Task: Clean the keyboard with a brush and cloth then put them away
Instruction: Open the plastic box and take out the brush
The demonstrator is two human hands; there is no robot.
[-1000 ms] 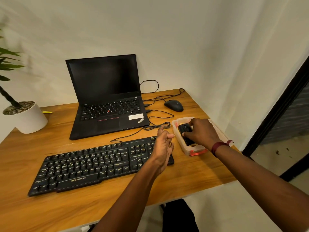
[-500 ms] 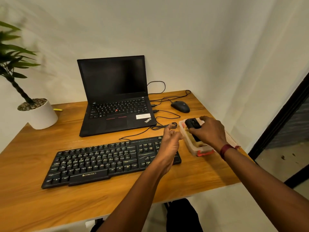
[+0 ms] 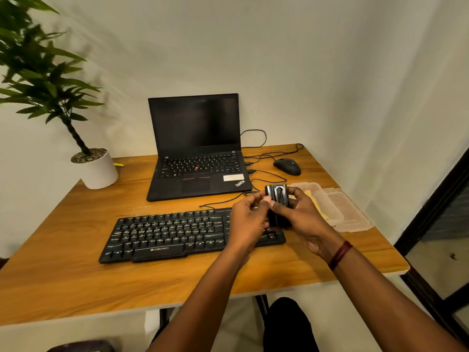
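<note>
At a wooden desk (image 3: 76, 275), left hand (image 3: 247, 224) and right hand (image 3: 302, 217) together grip the black brush (image 3: 277, 196) above the keyboard (image 3: 177, 232); opening it likely needs a steady hold and a gentle pull.

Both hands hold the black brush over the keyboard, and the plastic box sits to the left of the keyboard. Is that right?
Not quite. The head view shows the plastic box to the right of the keyboard, not the left. The left hand and right hand do hold the black brush over the keyboard.
</note>
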